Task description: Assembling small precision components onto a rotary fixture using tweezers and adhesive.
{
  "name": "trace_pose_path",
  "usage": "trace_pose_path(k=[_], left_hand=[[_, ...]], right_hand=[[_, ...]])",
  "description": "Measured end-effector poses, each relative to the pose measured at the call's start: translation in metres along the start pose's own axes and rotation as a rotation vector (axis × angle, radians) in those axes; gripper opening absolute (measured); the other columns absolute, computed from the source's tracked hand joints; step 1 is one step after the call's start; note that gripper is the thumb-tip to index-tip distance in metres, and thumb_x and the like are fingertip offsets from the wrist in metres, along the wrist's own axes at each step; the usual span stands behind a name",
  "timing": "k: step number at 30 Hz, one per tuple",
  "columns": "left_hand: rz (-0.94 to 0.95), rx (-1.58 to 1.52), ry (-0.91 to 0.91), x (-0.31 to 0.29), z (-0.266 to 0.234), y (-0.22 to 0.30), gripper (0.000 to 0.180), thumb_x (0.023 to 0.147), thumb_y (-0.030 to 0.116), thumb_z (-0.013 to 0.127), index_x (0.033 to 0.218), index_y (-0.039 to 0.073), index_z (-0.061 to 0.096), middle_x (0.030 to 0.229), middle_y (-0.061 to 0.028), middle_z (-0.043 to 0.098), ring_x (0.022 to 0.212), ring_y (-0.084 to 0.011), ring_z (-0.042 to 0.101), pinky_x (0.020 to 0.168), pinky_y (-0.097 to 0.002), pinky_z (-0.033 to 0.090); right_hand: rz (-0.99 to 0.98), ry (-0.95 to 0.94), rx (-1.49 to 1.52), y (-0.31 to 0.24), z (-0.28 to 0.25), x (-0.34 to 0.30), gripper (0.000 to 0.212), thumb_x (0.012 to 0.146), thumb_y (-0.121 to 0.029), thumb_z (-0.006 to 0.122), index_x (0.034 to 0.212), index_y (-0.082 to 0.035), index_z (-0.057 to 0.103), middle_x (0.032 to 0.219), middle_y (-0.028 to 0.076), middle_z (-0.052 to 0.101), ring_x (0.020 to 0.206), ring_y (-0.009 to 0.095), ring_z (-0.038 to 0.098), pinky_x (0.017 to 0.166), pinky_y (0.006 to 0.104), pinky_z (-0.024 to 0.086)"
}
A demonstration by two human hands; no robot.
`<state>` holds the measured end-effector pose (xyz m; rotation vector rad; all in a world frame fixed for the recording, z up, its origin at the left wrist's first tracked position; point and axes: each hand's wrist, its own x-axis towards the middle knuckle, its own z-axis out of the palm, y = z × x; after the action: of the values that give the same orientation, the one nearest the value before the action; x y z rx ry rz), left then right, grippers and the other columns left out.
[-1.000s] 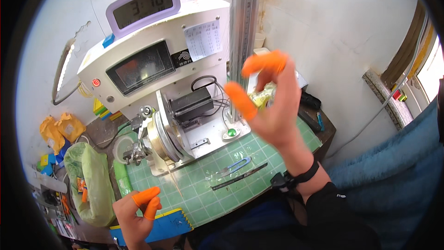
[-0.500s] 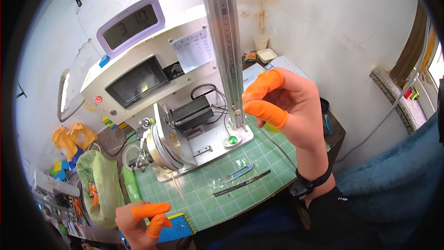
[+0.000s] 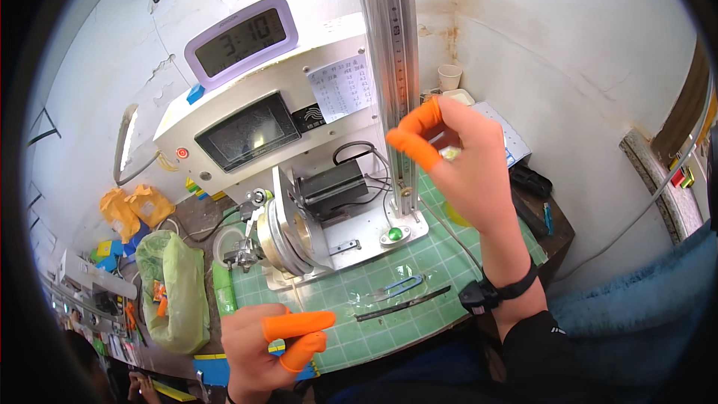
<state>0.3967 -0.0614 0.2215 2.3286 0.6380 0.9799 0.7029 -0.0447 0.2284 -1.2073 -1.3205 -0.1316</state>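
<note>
My right hand (image 3: 470, 153) is raised in front of the upright ruled column, with orange finger cots on its thumb and forefinger. Their tips are pressed together in a pinch; anything between them is too small to make out. Lower left, my left hand (image 3: 262, 340) hovers over the near edge of the green gridded mat (image 3: 378, 338). Its cot-covered forefinger and thumb lie close together, the other fingers curled; what they hold, if anything, cannot be made out. Between the hands stands a white machine (image 3: 173, 126) with a round wheel assembly (image 3: 280, 243) and a black motor (image 3: 333, 187).
On the mat lie a small blue-handled tool (image 3: 404, 286) and a dark thin strip (image 3: 404, 304). A green button (image 3: 395, 233) sits on the machine's base. The ruled column (image 3: 396, 45) rises beside it. A green plastic bag (image 3: 173, 292) stands left; a purple-framed clock (image 3: 241, 41) tops the machine.
My left hand has moved right and up over the mat, its forefinger and thumb closer together. My right hand stays raised and pinched, slightly turned. The whole view has shifted a little.
</note>
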Motion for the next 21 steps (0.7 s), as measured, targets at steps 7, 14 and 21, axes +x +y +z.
trace_pose_path(k=[7,14,21], left_hand=[[-0.069,-0.256,0.079,0.041,0.016,0.003,0.022,0.089,0.008,0.074,0.108,-0.002,0.074,0.079,-0.0081,0.07,0.064,-0.0116,0.064,0.058,-0.0239,0.045],[-0.024,-0.412,0.108,0.091,0.061,0.021,0.033,0.096,0.013,0.068,0.121,-0.009,0.064,0.103,-0.0136,0.064,0.063,-0.0052,0.055,0.057,-0.0177,0.044],[-0.038,-0.378,0.112,0.092,0.082,0.035,0.03,0.095,0.008,0.067,0.12,-0.009,0.065,0.1,-0.012,0.065,0.063,-0.0051,0.055,0.056,-0.0179,0.044]], right_hand=[[0.207,-0.253,0.614,-0.021,-0.026,-0.031,0.012,0.086,-0.006,0.082,0.093,0.0,0.074,0.082,0.003,0.073,0.07,0.006,0.066,0.064,0.0213,0.053],[0.127,-0.212,0.519,-0.009,-0.043,-0.025,0.009,0.085,0.001,0.081,0.09,0.002,0.073,0.085,0.006,0.073,0.074,0.01,0.07,0.068,0.0231,0.056],[-0.122,0.175,-0.099,0.03,-0.019,0.011,0.023,0.083,-0.016,0.084,0.085,-0.003,0.065,0.079,0.004,0.064,0.065,0.024,0.064,0.063,0.0349,0.053]])
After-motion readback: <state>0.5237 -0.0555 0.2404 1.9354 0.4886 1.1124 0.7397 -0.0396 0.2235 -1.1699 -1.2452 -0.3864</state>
